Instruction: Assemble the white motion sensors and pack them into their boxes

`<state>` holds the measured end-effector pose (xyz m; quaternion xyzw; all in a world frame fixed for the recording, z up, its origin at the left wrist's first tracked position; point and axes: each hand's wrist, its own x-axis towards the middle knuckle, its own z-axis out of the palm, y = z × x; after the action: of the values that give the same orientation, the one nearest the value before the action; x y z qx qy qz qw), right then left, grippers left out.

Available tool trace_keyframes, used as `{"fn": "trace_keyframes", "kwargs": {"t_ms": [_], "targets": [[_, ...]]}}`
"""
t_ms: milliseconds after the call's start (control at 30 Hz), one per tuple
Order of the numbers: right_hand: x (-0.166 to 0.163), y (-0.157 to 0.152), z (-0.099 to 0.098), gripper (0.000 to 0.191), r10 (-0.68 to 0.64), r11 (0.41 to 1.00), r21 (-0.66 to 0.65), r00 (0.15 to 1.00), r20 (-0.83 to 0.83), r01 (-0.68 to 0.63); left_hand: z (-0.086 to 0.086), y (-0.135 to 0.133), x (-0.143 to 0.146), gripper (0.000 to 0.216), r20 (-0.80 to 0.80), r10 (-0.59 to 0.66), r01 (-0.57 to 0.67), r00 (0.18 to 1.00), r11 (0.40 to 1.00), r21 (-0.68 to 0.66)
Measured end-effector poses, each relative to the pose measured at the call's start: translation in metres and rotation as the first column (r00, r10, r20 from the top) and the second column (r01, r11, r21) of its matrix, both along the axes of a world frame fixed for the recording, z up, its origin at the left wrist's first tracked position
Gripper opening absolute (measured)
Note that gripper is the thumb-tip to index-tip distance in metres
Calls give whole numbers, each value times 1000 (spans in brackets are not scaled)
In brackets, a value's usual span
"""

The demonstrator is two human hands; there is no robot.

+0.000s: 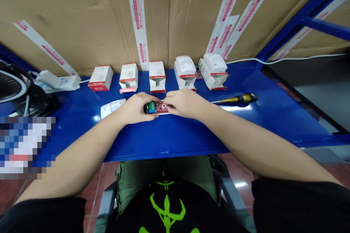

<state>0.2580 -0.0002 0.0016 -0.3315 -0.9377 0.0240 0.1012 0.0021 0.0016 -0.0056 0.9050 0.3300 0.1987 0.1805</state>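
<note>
Both hands meet over a small red circuit board (160, 107) with a green terminal block, lying on the blue shelf (175, 134). My left hand (136, 108) grips its left end with curled fingers. My right hand (183, 102) holds its right end, fingers closed over it. A white sensor cover (111, 108) lies just left of my left hand. A screwdriver (237, 99) with a yellow and black handle lies right of my right hand.
Several small white and red boxes (128, 77) stand in a row at the back, two with white sensors (185, 64) on top. Taped cardboard (82, 18) forms the back wall. A fan (15, 89) and a white power strip (58, 82) sit at the left.
</note>
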Motion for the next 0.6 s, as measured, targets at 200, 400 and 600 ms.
{"fn": "trace_keyframes", "kwargs": {"t_ms": [200, 400, 600], "targets": [[0, 4, -4, 9, -109, 979, -186, 981, -163, 78, 1, 0, -1, 46, -1, -6, 6, 1000, 1000, 0], [1, 6, -4, 6, -131, 961, -267, 965, -226, 68, -1, 0, -1, 47, -7, -5, 6, 1000, 1000, 13], [-2, 3, -4, 8, -151, 965, -240, 968, -202, 101, -1, -1, -1, 46, -2, -7, 7, 1000, 1000, 12]]}}
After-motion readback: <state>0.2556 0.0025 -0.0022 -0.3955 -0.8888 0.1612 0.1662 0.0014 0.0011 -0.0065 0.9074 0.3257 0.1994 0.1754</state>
